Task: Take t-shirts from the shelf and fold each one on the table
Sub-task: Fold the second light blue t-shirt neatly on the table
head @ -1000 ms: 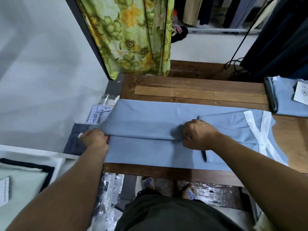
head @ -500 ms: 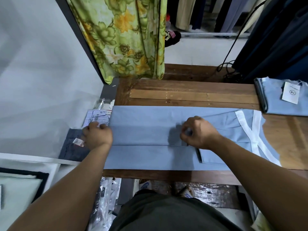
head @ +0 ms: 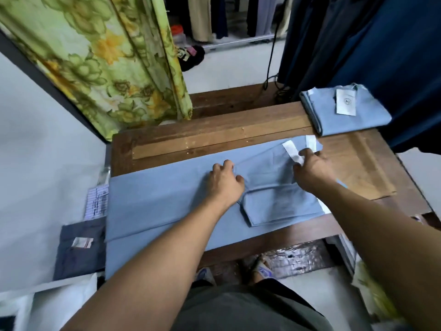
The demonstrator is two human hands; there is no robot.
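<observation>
T-shirt (head: 167, 201), light blue, lies as a long folded strip across the wooden table (head: 238, 130) in the centre of the frame, collar end toward the right. My left hand (head: 224, 185) presses down mid-strip with fingers curled onto the cloth beside the tucked sleeve; whether it pinches a fold I cannot tell. My right hand (head: 312, 168) pinches the white collar band (head: 292, 152) at right of centre. I judge the fabric light, thin and limp: it will not hold shape unsupported and will slide easily on the smooth wood. Best purchase is at the collar end, taken at both corners, with the other hand anchoring the fold line. A second folded shirt (head: 343, 115) rests at the upper right of the table.
</observation>
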